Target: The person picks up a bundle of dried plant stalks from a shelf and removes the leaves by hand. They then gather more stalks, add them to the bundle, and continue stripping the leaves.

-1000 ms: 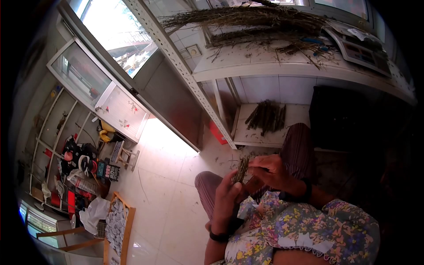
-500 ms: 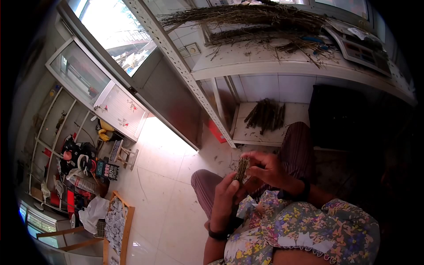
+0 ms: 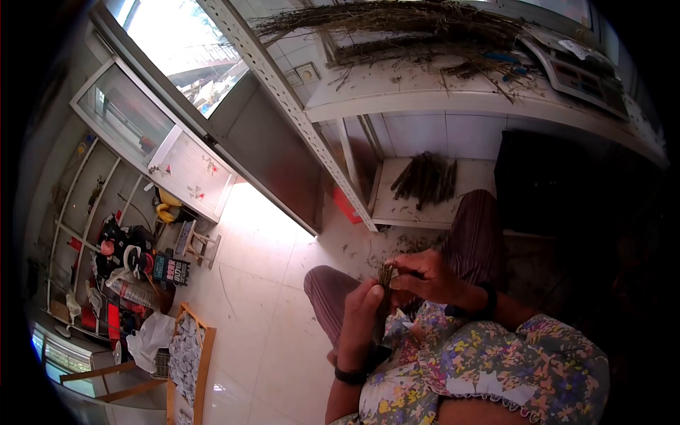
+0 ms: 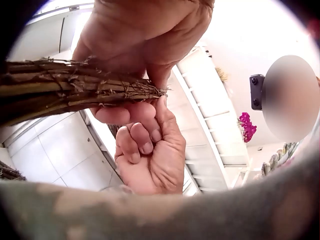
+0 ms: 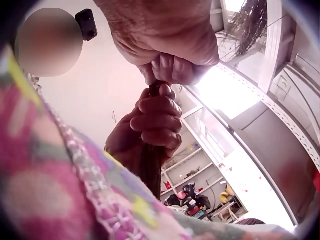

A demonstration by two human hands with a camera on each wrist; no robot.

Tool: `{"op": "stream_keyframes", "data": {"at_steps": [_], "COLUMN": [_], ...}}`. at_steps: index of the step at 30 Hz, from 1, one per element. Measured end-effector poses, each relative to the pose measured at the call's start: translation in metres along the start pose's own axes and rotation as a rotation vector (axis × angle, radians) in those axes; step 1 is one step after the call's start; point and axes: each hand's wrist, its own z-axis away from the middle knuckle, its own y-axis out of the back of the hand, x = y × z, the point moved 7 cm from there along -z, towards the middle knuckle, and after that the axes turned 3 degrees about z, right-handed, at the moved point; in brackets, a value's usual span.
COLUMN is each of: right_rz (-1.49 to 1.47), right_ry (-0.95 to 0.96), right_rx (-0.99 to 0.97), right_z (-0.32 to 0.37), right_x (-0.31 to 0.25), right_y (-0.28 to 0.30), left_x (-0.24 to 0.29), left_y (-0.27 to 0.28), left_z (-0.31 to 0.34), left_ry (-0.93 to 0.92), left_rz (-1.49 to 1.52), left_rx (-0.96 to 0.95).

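A small bundle of dry twigs (image 3: 384, 274) is standing upright at lower centre of the head view. The left hand (image 3: 363, 310) is wrapping curled fingers around its stem. The right hand (image 3: 425, 275) is pinching its top end. Cut sticks (image 3: 425, 180) are lying on a shelf above.

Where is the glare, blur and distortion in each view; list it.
Head view: fisheye bows the counter edge, a black vignette rings the frame, and the window and floor are blown out. Left wrist view: the twig bundle is sharp, the garment a blurred smear. Right wrist view: the floral sleeve is out of focus, and daylight glares behind the fingers.
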Motion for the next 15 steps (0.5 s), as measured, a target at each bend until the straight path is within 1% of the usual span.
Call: {"op": "stream_keyframes", "data": {"at_steps": [1, 5, 10, 13, 15], "right_rz": [0.076, 0.108, 0.159, 0.148, 0.167], "right_ry": [0.070, 0.073, 0.113, 0.034, 0.088], "right_rx": [0.019, 0.052, 0.080, 0.019, 0.001], "right_z": [-0.001, 0.000, 0.001, -0.002, -0.005], "right_x": [-0.006, -0.011, -0.015, 0.001, -0.003], "right_y": [0.001, 0.001, 0.003, 0.001, 0.002], "left_x": [-0.001, -0.002, 0.002, -0.003, -0.006], "left_y": [0.002, 0.003, 0.004, 0.009, 0.009], "left_z": [0.000, -0.002, -0.002, -0.003, -0.003], "left_ry": [0.000, 0.004, 0.000, 0.012, 0.022], "left_rz": [-0.001, -0.004, -0.092, -0.047, 0.011], "left_rx": [0.017, 0.068, 0.084, 0.096, 0.094]}}
